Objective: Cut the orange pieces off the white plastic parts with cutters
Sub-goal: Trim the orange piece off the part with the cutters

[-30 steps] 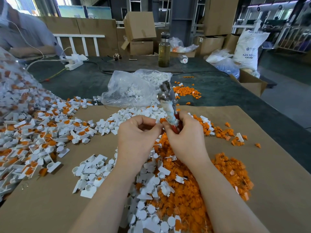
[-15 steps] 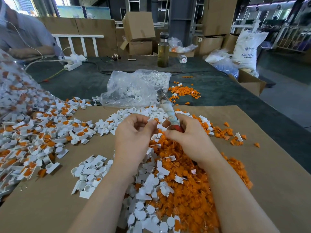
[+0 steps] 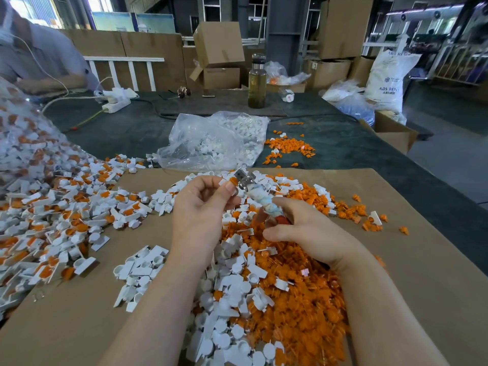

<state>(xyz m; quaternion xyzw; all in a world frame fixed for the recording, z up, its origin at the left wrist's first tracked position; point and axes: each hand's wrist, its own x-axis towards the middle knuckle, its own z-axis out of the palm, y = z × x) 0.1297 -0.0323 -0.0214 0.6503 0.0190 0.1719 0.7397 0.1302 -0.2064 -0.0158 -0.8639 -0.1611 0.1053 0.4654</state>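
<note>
Two bare hands meet over a sheet of brown cardboard point(image 3: 409, 299) heaped with small plastic pieces. The left hand point(image 3: 200, 215) is raised, its thumb and forefinger pinching a small white plastic part point(image 3: 229, 184) that carries an orange piece at its top. The right hand point(image 3: 306, 231) curls around the handles of a pair of cutters point(image 3: 257, 196); the handles are wrapped in pale cloth or tape with red grip showing near the palm, and the metal head points up and left, touching or just beside the pinched part. Whether the blades are closed on the part cannot be told.

Beneath the right forearm lies a broad pile of cut orange pieces point(image 3: 298, 299), with trimmed white parts point(image 3: 232, 299) spread along its left side. On the left, a large heap of uncut white-and-orange parts point(image 3: 60, 212) spills from a clear bag at the frame's left edge. Beyond the cardboard, on the dark table top point(image 3: 126, 130), a crumpled clear plastic bag point(image 3: 208, 141) holds white pieces, and a small scatter of orange bits point(image 3: 287, 149) lies to its right. Farther back stand a glass bottle point(image 3: 257, 83), a white power strip point(image 3: 116, 104) and cardboard boxes point(image 3: 219, 46). A second person's sleeve point(image 3: 50, 59) shows at far left.
</note>
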